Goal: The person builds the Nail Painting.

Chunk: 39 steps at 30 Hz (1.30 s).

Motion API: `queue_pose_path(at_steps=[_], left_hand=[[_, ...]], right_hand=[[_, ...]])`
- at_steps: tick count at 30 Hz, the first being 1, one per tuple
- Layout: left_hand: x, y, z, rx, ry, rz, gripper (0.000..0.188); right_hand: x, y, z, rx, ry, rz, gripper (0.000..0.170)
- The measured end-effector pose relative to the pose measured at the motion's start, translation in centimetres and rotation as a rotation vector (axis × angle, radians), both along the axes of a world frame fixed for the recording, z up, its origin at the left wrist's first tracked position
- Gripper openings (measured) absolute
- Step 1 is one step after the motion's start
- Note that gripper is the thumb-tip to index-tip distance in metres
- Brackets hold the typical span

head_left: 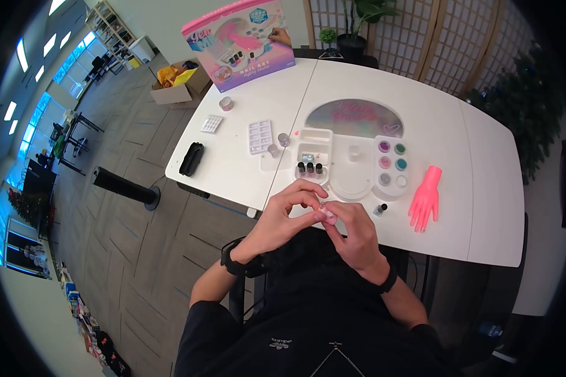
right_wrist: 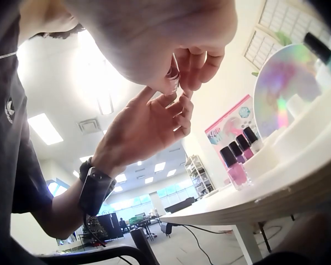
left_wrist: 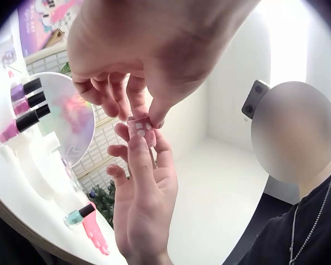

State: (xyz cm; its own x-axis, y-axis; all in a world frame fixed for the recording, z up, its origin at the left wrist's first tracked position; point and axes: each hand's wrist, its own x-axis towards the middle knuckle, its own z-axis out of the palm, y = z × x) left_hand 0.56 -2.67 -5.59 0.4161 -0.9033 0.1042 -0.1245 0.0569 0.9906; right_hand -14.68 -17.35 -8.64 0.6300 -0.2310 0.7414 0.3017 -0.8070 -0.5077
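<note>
The fingers of my left hand (head_left: 278,220) and of my right hand (head_left: 357,235) meet in front of my body, and both are bent around one small pink piece (left_wrist: 142,129) with white spots. They pinch it from two sides: the left fingers hold it from above, and the right thumb presses on its face. I cannot tell exactly what this piece is. It is above the near edge of the white desk (head_left: 493,207).

Just beyond my fingers, a little to the left, three polish bottles (head_left: 310,169) with black caps stand in a white station (head_left: 349,187). Behind them rises its shiny rounded panel (head_left: 358,116). Near my right fingers, one more bottle (head_left: 380,209) is upright on the desk. Farther to the right of them lies a bright pink model hand (head_left: 426,196), its fingers pointing toward my side. Between these two and the panel there is a group of coloured pots (head_left: 385,162).

To the left of my fingers, well apart, I see a compartment tray (head_left: 260,136) and a black case (head_left: 192,159). The printed box (head_left: 242,50) stands farthest beyond them.
</note>
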Motion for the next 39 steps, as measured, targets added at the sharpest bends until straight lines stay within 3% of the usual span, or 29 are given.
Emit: queue_pose_path(at_steps=[8, 13, 17, 29, 39], left_hand=[[0.0, 0.6, -0.5, -0.046, -0.124, -0.091, 0.035], [-0.3, 0.7, 0.5, -0.040, -0.107, -0.109, 0.035], [0.1, 0.6, 0.6, -0.050, -0.156, -0.133, 0.036], [0.1, 0.3, 1.1, -0.007, -0.373, -0.122, 0.036], [-0.1, 0.1, 0.8, -0.060, -0.497, -0.076, 0.023]], right_hand=[[-0.8, -0.3, -0.3, 0.251, 0.178, 0.054, 0.032], [-1.2, -0.2, -0.3, 0.632, 0.314, 0.243, 0.022], [-1.5, -0.4, 0.0, 1.033, 0.409, 0.433, 0.029], [-1.3, -1.2, -0.3, 1.077, 0.509, 0.539, 0.040], [-1.3, -1.7, -1.1, 1.087, 0.525, 0.560, 0.044]])
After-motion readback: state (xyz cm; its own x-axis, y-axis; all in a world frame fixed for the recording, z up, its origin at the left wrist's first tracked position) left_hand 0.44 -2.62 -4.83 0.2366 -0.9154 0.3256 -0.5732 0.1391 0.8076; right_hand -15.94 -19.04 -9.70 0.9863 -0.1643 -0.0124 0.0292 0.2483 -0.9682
